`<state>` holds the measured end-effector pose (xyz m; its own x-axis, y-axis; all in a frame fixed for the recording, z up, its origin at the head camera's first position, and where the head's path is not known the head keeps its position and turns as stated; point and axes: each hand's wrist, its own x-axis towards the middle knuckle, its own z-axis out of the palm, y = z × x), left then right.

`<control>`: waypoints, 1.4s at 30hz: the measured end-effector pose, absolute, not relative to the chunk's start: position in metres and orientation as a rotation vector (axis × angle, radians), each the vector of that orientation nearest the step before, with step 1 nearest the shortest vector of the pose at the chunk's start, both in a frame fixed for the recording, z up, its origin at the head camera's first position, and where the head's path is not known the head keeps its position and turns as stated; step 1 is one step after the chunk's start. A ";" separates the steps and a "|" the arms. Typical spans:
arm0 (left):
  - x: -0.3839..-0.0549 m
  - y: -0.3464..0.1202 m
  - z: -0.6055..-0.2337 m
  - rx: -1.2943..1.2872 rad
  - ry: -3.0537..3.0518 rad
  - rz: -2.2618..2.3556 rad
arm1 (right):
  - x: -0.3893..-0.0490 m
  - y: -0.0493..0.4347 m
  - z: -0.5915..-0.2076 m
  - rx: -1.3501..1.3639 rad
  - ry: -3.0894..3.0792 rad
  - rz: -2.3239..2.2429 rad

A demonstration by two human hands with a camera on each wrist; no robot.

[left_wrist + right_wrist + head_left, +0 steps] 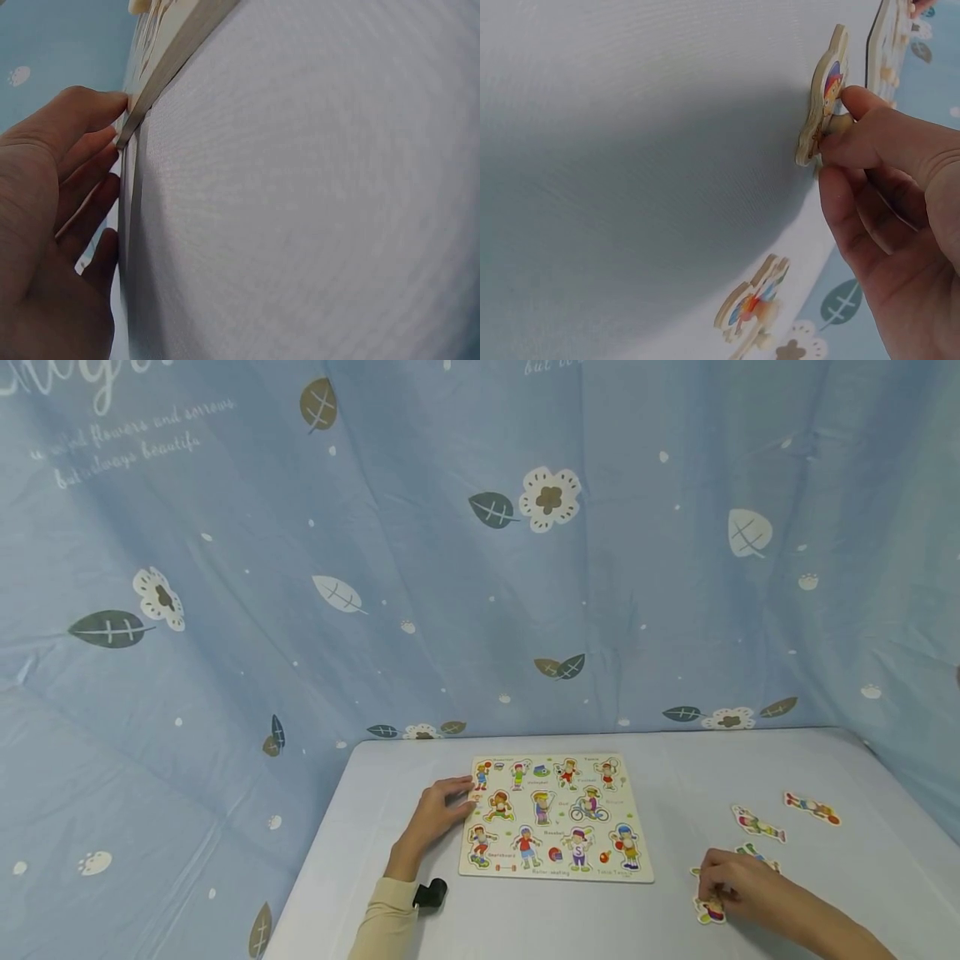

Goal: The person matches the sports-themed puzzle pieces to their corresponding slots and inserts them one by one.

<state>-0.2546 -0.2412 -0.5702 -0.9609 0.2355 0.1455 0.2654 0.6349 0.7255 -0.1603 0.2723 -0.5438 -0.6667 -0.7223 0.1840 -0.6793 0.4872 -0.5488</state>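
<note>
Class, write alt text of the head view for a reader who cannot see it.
A person's right hand holds a small figure piece to the right of a sports-figure board, whose left edge the left hand touches. Three more pieces lie nearby on a white table, before a patterned blue cloth.

Head view: blue printed curtain across the back, 8 round through 12 to 3 o'clock, lightly creased. White lettering at 10, white flower at 1, pale leaf at 2. White table centred near 5, far corners rounded. Light soft.
</note>
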 end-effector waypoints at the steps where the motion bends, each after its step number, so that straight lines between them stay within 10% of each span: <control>1: -0.255 -0.241 -0.570 -0.427 -2.808 -1.257 | -0.160 0.272 -0.544 -1.246 2.641 -0.930; 42: -0.253 -0.238 -0.567 -0.422 -2.799 -1.222 | -0.173 0.241 -0.513 -1.032 2.840 -0.688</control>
